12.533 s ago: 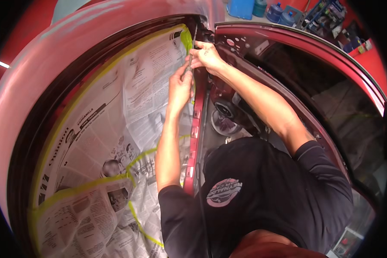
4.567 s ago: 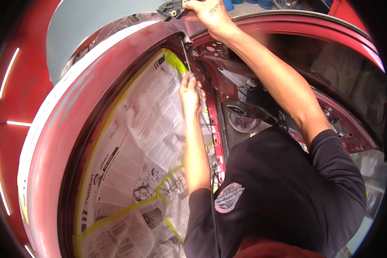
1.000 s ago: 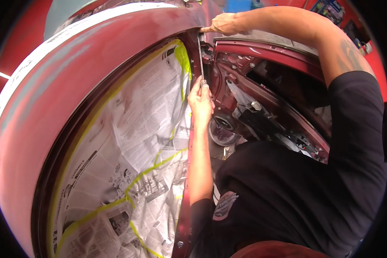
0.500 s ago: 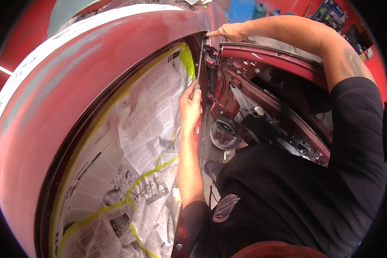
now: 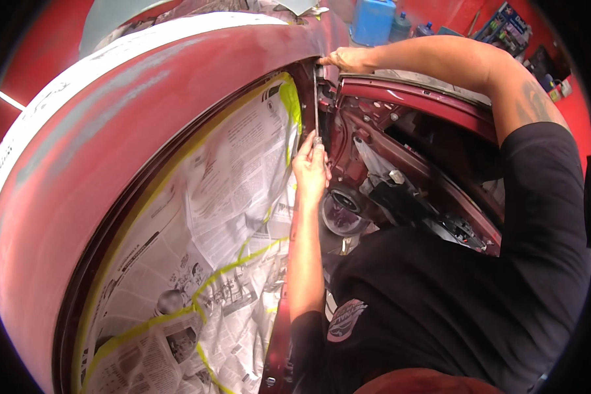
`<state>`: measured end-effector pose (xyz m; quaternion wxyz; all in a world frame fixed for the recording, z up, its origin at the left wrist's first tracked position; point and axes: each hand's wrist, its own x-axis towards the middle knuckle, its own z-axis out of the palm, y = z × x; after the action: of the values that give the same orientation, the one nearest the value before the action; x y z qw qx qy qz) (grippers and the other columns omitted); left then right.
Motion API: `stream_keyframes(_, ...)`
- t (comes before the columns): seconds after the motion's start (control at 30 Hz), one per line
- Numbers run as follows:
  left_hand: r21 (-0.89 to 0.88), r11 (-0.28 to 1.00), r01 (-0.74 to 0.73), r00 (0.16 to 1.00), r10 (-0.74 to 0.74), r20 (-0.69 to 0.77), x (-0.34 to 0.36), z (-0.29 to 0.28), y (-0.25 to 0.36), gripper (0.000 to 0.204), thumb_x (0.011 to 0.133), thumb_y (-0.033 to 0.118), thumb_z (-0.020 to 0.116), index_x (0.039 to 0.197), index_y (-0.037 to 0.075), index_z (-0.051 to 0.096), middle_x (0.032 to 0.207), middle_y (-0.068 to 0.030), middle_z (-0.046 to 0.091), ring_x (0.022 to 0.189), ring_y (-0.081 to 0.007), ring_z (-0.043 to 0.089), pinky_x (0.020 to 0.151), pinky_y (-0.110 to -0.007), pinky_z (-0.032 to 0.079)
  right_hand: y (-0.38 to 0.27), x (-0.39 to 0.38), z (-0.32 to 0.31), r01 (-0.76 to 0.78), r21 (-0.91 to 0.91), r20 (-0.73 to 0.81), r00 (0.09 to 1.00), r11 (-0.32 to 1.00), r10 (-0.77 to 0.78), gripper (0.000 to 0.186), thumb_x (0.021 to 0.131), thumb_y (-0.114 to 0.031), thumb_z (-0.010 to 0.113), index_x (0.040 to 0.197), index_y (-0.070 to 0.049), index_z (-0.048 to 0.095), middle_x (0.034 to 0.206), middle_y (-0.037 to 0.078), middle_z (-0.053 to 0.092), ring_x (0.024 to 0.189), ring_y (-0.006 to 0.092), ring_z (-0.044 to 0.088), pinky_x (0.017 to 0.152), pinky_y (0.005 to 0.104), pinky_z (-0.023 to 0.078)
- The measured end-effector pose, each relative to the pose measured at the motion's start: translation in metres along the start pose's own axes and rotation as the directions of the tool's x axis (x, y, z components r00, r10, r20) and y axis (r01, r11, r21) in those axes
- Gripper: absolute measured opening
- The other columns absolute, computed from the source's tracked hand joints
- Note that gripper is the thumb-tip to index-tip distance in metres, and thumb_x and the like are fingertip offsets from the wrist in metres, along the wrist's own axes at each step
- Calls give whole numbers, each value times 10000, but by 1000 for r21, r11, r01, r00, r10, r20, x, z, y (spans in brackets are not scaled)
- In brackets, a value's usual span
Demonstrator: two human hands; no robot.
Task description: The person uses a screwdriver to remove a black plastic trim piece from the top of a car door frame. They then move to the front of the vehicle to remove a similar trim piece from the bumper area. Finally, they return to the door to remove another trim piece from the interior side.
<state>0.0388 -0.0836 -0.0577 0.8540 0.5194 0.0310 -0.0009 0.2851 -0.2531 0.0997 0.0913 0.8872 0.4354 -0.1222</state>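
My left hand (image 5: 312, 167) is wrapped round the lower end of a long, thin metal tool (image 5: 316, 105), which stands along the red door jamb between the masked doorway and the open door. My right hand (image 5: 345, 60) is at the jamb's top corner, index finger reaching to the tool's upper end, other fingers curled; what they hold, if anything, is hidden. The car door (image 5: 414, 98) is stripped inside, with bare holes and loose parts. Newspaper (image 5: 197, 171) edged with yellow-green tape (image 5: 243, 259) covers the doorway to the left of my left hand.
The curved red body panel (image 5: 98, 125) with grey patches arches over the doorway. Beyond the door stand a blue container (image 5: 371, 20), water jugs (image 5: 400, 29) and a cluttered rack (image 5: 505, 33) by a red wall. My dark-shirted body fills the lower right.
My right hand, formerly beside the left, then higher on a dark part, is now at the top corner. Over the last second both hands stay in place while the view shifts slightly.
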Motion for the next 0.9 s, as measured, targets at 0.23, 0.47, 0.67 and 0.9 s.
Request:
stream_keyframes(0.23,-24,996,-86,995,84,-57,-3,25,-20,450,1028,142,538,1452,6,476,732,-1,554,430,-47,471,329,-205,346,4,-7,-3,-26,-105,64,997,994,33,737,867,-12,504,1559,-19,250,1193,307,618,1105,448,610,947,504,488)
stream_keyframes(0.47,30,995,-92,994,94,-63,-1,20,-7,437,1026,131,533,1444,10,491,720,0,546,421,-48,459,333,-212,345,18,-4,4,67,-132,32,997,989,-63,749,861,9,468,1569,-21,225,1168,303,622,1091,450,611,941,496,490)
stream_keyframes(0.67,183,983,-14,997,27,-68,-4,16,20,421,1028,134,539,1437,38,513,681,30,497,469,-40,433,399,-218,381,14,-4,2,46,-99,63,997,994,-40,735,855,14,457,1561,-3,251,1184,294,621,1106,454,599,943,487,484)
stream_keyframes(0.9,278,960,38,999,-43,11,7,-11,44,441,1028,179,553,1443,35,511,671,21,512,434,-57,430,381,-229,367,8,1,-1,51,-8,83,995,999,-51,730,857,-11,484,1556,-1,275,1331,288,577,1210,414,572,999,441,466)
